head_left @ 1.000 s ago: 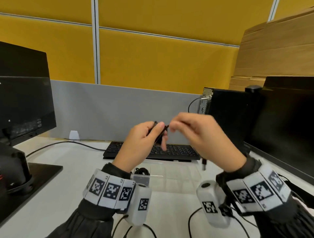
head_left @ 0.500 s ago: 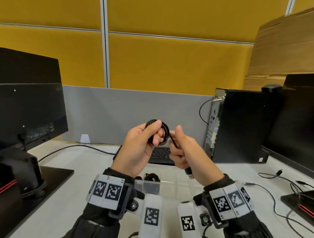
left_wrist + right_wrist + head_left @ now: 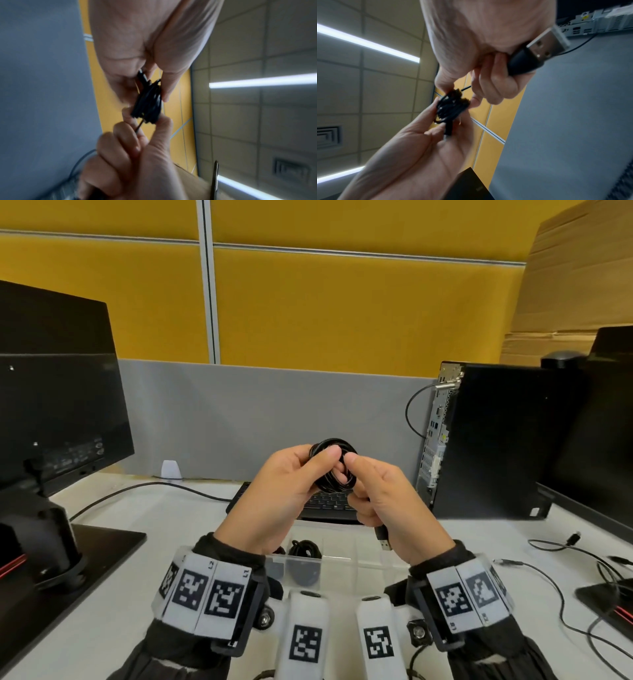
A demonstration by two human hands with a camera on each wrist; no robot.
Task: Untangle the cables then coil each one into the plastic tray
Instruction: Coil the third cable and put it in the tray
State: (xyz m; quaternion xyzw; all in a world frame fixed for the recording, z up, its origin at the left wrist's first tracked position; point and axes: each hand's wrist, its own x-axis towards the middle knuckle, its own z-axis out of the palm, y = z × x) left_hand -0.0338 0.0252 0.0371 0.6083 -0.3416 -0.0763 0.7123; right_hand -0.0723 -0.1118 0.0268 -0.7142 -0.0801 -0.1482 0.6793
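Note:
A small black cable coil (image 3: pixel 334 465) (image 3: pixel 148 104) (image 3: pixel 452 106) is held up above the desk between both hands. My left hand (image 3: pixel 294 491) pinches the coil's left side, thumb over its top. My right hand (image 3: pixel 380 494) pinches the coil's right side, and its curled lower fingers grip the cable's USB plug (image 3: pixel 383 537) (image 3: pixel 537 54), which sticks out below the hand. The clear plastic tray (image 3: pixel 342 559) lies on the desk under the hands. Another coiled black cable (image 3: pixel 305 549) lies in it.
A black keyboard (image 3: pixel 329 505) lies behind the tray. A monitor (image 3: pixel 58 412) on its stand is at the left. A black computer case (image 3: pixel 493 440) and a second monitor (image 3: pixel 603 422) are at the right. Loose thin cables (image 3: pixel 565 577) trail over the desk's right side.
The coil has grown from a few turns into a tight ring. My right hand has come up against it, bringing the plug end closer. The head view has shifted left.

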